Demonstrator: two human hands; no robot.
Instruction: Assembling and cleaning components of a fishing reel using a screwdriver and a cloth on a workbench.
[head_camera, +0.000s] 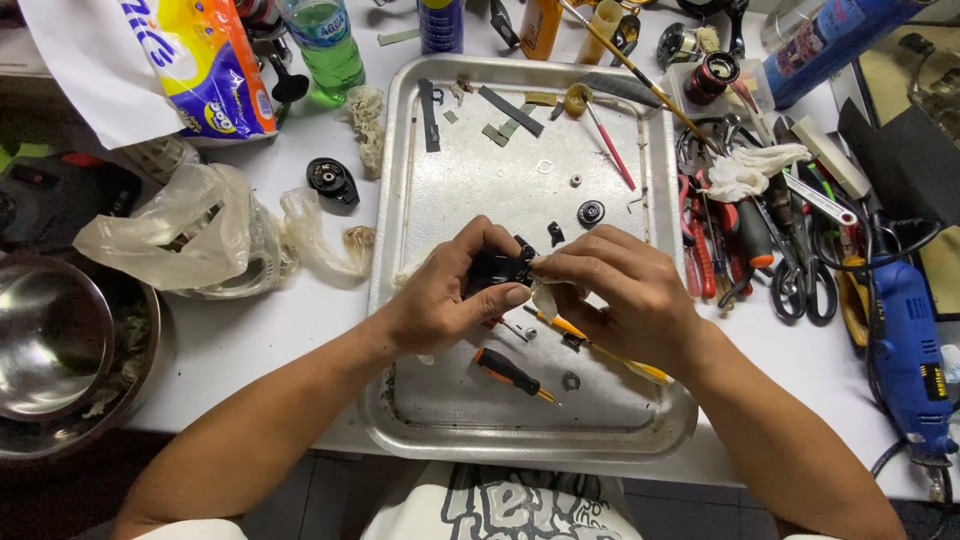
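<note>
My left hand (450, 295) grips a small black mechanical part (497, 268) above a metal tray (640, 420). My right hand (625, 290) pinches a scrap of white tissue (545, 297) against that part. Beneath the hands on the tray lie a small screwdriver with a black and orange handle (508, 372), a yellow-handled tool (600, 352) and a small ring (571, 381). Farther up the tray sit a black round gear (591, 212), a tiny black piece (555, 233) and a red-handled brush (609, 145).
Pliers, scissors and screwdrivers (760, 250) crowd the table right of the tray, with a blue power drill (908, 350) beyond. A steel bowl (60, 350) and a plastic bag (190, 235) are at left. Bottles (325, 45) stand at the back. A black round part (332, 181) lies near the tray.
</note>
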